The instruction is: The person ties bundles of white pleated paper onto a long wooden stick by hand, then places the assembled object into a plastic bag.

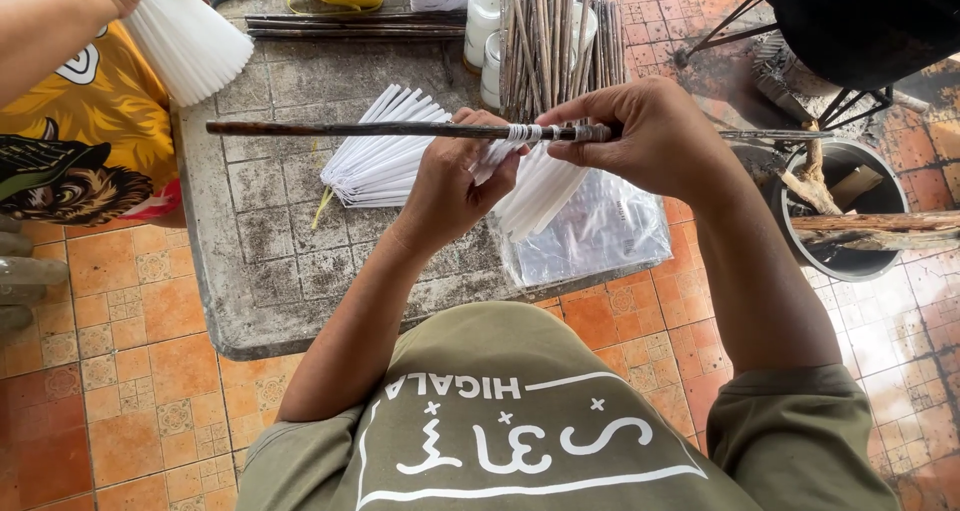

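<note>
My left hand [452, 183] grips a bundle of white folded paper strips [540, 193] and presses it against a long dark stick [340, 129] held level above the table. On the stick's right part, my right hand [648, 131] pinches it beside a band of white wrapping [524, 132]. A second white paper fan [382, 157] lies on the grey stone table [270, 271] just left of my hands.
Another person at upper left holds a white paper fan [188, 43]. A bundle of upright sticks [552, 33] and white containers [482, 13] stand at the table's back. A clear plastic bag [600, 239] lies under my hands. A black bucket [850, 261] with wood stands right.
</note>
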